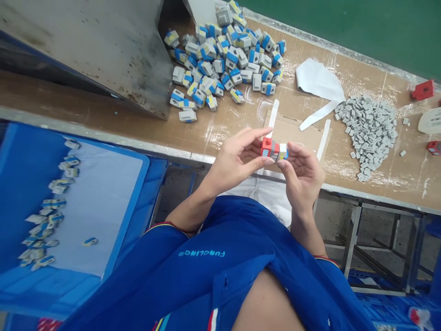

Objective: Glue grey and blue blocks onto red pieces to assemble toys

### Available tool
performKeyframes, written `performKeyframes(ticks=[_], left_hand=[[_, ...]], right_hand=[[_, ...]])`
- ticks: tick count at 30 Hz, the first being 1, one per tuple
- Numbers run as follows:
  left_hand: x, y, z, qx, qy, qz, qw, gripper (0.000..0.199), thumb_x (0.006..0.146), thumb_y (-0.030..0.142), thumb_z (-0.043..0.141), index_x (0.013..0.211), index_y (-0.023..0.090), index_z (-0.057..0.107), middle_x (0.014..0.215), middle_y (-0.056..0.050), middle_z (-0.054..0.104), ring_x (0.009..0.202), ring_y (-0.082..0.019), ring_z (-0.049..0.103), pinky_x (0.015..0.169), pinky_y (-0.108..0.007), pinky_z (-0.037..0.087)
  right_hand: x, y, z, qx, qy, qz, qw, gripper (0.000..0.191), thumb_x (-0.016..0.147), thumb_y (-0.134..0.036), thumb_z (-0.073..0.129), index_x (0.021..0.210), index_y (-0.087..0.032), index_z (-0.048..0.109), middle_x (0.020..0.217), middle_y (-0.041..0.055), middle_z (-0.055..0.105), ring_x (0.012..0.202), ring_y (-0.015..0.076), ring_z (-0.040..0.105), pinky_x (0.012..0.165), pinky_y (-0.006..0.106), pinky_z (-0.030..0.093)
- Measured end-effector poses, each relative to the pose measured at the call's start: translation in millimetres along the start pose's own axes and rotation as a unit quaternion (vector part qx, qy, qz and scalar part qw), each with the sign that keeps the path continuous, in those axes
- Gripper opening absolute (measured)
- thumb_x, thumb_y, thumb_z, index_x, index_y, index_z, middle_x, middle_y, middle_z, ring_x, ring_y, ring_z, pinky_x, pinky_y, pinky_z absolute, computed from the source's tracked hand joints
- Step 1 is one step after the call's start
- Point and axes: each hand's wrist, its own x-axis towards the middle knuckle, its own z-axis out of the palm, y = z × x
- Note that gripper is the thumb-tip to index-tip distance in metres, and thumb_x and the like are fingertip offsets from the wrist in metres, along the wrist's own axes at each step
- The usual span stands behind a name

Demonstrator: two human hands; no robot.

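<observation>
Between my two hands, over the table's near edge, is a small red and grey plastic toy part [269,147] joined or pressed against a white, blue and yellow block [283,151]. My left hand [243,154] pinches the red end between thumb and fingers. At the other end, my right hand [303,172] has its thumb and fingertips closed on the white, blue and yellow block. Whether the two parts are locked together I cannot tell. Below them lies a cardboard sheet [296,131] with white strips [273,115] along its sides.
A heap of grey, blue and yellow blocks [223,59] lies at the back, beside a metal box [103,50]. Small grey pieces [370,128] are piled at right, near a white cloth piece [319,80] and a red part [423,90]. A blue bin [134,202] stands at left.
</observation>
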Motion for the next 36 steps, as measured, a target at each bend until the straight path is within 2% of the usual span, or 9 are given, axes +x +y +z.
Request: performKeyframes(ticks=[3,7,9,12,16,22,27,32,36], left_hand=[[3.1,-4.6,11.1,-0.075,0.021,-0.019,0.997,0.053,0.089,0.046,0.091,0.134,0.024,0.075,0.112,-0.005,0.078,0.101,-0.018,0.079,0.087,-0.029,0.069],[6.4,-15.6,25.7,-0.146,0.042,-0.045,0.987,0.054,0.084,0.056,0.093,0.119,0.02,0.074,0.11,-0.005,0.08,0.099,-0.016,0.079,0.084,-0.025,0.067],[6.0,-17.1,31.6,-0.175,0.036,-0.064,0.982,0.058,0.082,0.062,0.093,0.115,0.019,0.073,0.11,-0.006,0.081,0.096,-0.016,0.078,0.082,-0.025,0.067],[2.6,-11.4,35.1,-0.202,0.003,-0.081,0.976,0.059,0.077,0.064,0.095,0.105,0.017,0.072,0.1,-0.005,0.082,0.088,-0.015,0.079,0.08,-0.024,0.066],[0.2,-2.7,24.2,-0.176,-0.035,-0.084,0.98,0.046,0.079,0.051,0.098,0.101,0.017,0.075,0.094,-0.002,0.081,0.084,-0.015,0.08,0.076,-0.023,0.066],[13.0,-7.9,0.3,-0.065,-0.096,0.11,0.987,0.067,0.08,0.046,0.098,0.142,0.031,0.077,0.14,-0.01,0.077,0.123,-0.026,0.08,0.097,-0.032,0.07],[18.5,-15.2,-2.0,0.008,-0.083,0.217,0.973,0.065,0.087,0.052,0.091,0.147,0.034,0.074,0.131,-0.011,0.079,0.118,-0.024,0.077,0.093,-0.033,0.07],[14.3,-19.6,2.1,0.058,-0.037,0.249,0.966,0.061,0.093,0.06,0.082,0.145,0.031,0.075,0.122,-0.01,0.078,0.102,-0.021,0.076,0.086,-0.033,0.068],[11.4,-18.4,6.1,0.105,-0.036,0.266,0.958,0.061,0.098,0.064,0.074,0.147,0.028,0.072,0.119,-0.01,0.078,0.099,-0.021,0.074,0.078,-0.033,0.065]], right_hand=[[-2.0,2.6,2.7,-0.067,0.03,-0.071,0.995,0.032,0.104,-0.039,0.074,0.135,-0.034,0.074,0.125,0.0076,0.081,0.107,0.0237,0.081,0.089,0.041,0.072],[0.2,2.9,1.1,-0.184,-0.022,-0.161,0.969,0.062,0.103,-0.045,0.073,0.162,-0.037,0.055,0.149,0.015,0.068,0.132,0.0334,0.069,0.103,0.054,0.067],[2.1,2.6,0.2,-0.218,-0.012,-0.188,0.958,0.073,0.103,-0.042,0.073,0.17,-0.038,0.045,0.145,0.0155,0.065,0.127,0.0325,0.068,0.101,0.052,0.067],[4.6,1.4,-3.2,-0.25,0.018,-0.222,0.942,0.071,0.105,-0.043,0.069,0.171,-0.036,0.043,0.133,0.0143,0.067,0.117,0.0304,0.068,0.098,0.049,0.066],[8.2,-4.0,-12.6,-0.249,-0.024,-0.238,0.939,0.07,0.104,-0.048,0.071,0.167,-0.029,0.049,0.128,0.0132,0.071,0.112,0.0292,0.069,0.097,0.048,0.066],[14.1,-11.0,-19.9,-0.154,-0.097,-0.205,0.962,0.069,0.1,-0.039,0.079,0.164,-0.032,0.055,0.129,0.0093,0.071,0.115,0.0259,0.07,0.097,0.042,0.066],[15.2,-13.5,-20.1,-0.143,-0.115,-0.21,0.96,0.076,0.101,-0.035,0.078,0.17,-0.035,0.047,0.132,0.01,0.065,0.122,0.0276,0.068,0.102,0.046,0.066],[5.4,-16.2,-16.3,-0.119,-0.073,-0.198,0.97,0.069,0.102,-0.033,0.077,0.166,-0.036,0.053,0.13,0.0098,0.066,0.12,0.0262,0.069,0.089,0.04,0.071],[-1.5,-17.1,-14.3,-0.127,-0.04,-0.201,0.97,0.06,0.102,-0.033,0.077,0.159,-0.033,0.06,0.114,0.0074,0.068,0.1,0.0225,0.07,0.079,0.037,0.07]])
